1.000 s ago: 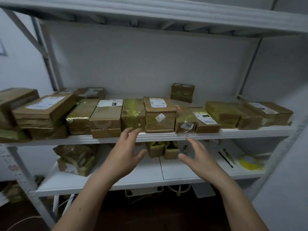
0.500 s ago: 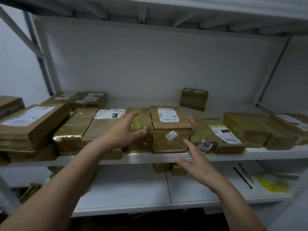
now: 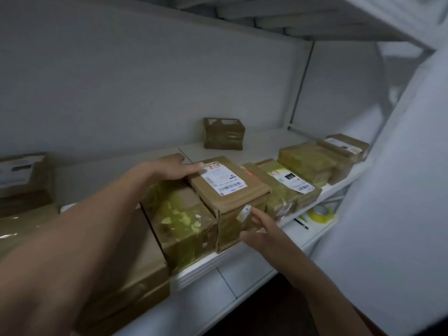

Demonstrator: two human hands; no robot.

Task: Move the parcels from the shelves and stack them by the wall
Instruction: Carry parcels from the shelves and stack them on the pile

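Taped brown parcels line the middle shelf [image 3: 208, 264]. A brown parcel with a white barcode label [image 3: 229, 187] lies on top of another parcel at the centre. My left hand [image 3: 169, 169] reaches over the row, its fingers flat on the labelled parcel's rear top edge. My right hand [image 3: 259, 230] is in front with its fingers spread, touching the front face of the lower parcel near a white sticker. Neither hand is closed around anything. A yellow-taped parcel [image 3: 180, 215] lies just left of the stack, partly under my left forearm.
To the right lie a parcel with a long white label [image 3: 289, 187] and two more [image 3: 306, 163], [image 3: 346, 145]. A small parcel [image 3: 224, 133] stands by the back wall. The lower shelf holds a yellow tape roll [image 3: 320, 214]. A white panel [image 3: 392, 190] rises at right.
The view has moved closer and tilted. My left hand went from the yellow-taped parcel's front to the labelled parcel's rear edge. My right hand rose to touch the stack's front.
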